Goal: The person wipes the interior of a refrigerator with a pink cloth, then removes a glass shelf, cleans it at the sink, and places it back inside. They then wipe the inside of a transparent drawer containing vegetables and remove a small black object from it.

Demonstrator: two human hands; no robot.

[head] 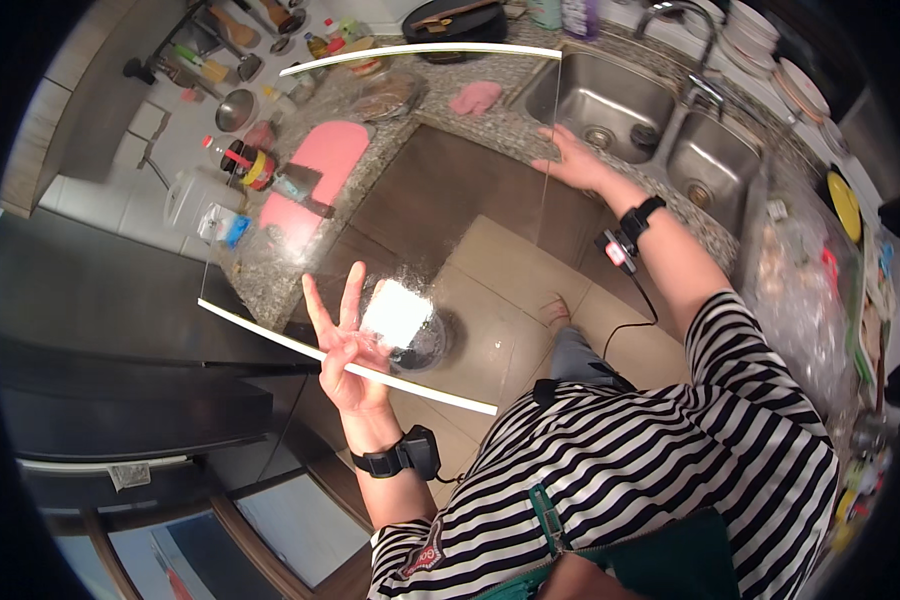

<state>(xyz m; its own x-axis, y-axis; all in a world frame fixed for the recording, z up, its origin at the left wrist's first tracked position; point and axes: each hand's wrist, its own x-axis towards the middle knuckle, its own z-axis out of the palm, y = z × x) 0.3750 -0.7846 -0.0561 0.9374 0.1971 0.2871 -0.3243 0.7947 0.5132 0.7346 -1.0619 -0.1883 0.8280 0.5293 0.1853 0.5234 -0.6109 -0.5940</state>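
Observation:
A clear glass refrigerator shelf (450,187) with white trim along two opposite edges is held up in front of me. My left hand (354,360) grips the nearer white trim (420,386), thumb on top, other fingers spread beneath the glass and seen through it. At the right bare edge is my right hand (579,161), its fingers reaching across that edge. A bright square light reflection on the pane hides part of what lies behind it. Both wrists wear black straps with small devices.
Beyond the pane, a granite counter (435,82) holds a pink cutting board (337,161), bottles, a pink cloth (476,97) and a black pan (454,26). A double steel sink (607,90) stands right. Plastic bags (795,292) lie beside it. A round bin (424,356) sits on the floor.

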